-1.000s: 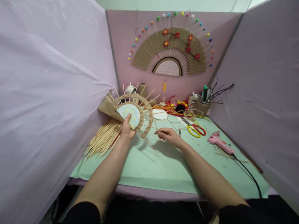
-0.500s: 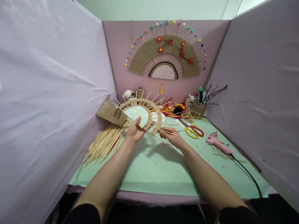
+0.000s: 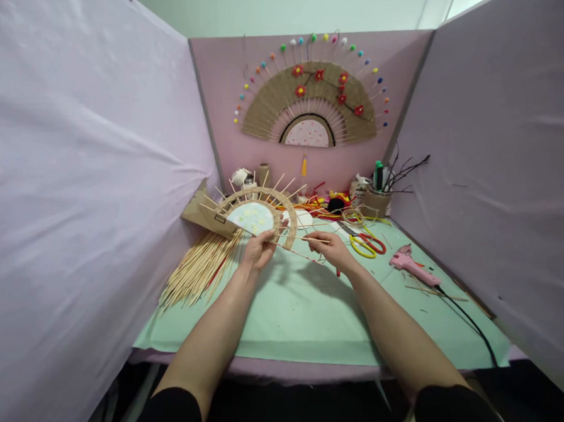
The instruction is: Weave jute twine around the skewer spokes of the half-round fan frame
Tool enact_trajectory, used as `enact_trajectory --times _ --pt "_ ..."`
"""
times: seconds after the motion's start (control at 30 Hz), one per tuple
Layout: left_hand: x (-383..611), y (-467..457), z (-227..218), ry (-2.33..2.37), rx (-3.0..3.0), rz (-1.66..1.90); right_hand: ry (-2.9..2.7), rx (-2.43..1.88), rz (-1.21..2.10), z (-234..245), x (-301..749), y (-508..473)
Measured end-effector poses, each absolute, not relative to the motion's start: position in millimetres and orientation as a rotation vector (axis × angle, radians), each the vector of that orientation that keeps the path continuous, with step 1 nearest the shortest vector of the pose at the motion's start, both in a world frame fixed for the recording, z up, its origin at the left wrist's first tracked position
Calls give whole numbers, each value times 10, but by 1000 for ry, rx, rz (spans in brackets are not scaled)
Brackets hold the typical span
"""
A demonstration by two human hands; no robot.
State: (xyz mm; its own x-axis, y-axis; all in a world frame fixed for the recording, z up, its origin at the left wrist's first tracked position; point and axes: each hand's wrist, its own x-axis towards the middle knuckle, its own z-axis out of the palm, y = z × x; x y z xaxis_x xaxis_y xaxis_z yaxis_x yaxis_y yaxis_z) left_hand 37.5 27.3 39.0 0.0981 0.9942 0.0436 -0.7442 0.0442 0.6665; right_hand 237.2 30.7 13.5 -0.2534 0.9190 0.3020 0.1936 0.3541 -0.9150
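Observation:
My left hand (image 3: 259,250) is closed on the lower edge of a half-made fan (image 3: 258,215), a pale half-disc ringed with woven jute and radiating wooden sticks, held tilted above the green mat (image 3: 297,311). My right hand (image 3: 330,249) pinches a thin wooden stick (image 3: 314,239) at the fan's right side. Both forearms reach in from the bottom of the view.
A pile of wooden sticks (image 3: 197,269) and a cardboard piece (image 3: 201,212) lie at the left. Yellow-red scissors (image 3: 366,244), a pink glue gun (image 3: 410,267) with black cord, and a cup of pens and twigs (image 3: 380,193) sit at the right. A finished fan (image 3: 309,102) hangs on the back wall.
The fan was turned and tipped flatter in my left hand. My right hand rose from the mat to the fan's right side, pinching a stick.

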Motion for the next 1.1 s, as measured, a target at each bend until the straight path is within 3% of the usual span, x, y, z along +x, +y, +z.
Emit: enact_trajectory --times 0.4,0.7,1.1 --pt "252 334 252 520 677 1379 -1840 -1073 985 161 2529 337" --pt "236 345 242 535 775 1476 -1892 -1222 574 223 2667 359" --pt "271 344 226 568 771 1515 -1971 -1114 841 239 2715 160"
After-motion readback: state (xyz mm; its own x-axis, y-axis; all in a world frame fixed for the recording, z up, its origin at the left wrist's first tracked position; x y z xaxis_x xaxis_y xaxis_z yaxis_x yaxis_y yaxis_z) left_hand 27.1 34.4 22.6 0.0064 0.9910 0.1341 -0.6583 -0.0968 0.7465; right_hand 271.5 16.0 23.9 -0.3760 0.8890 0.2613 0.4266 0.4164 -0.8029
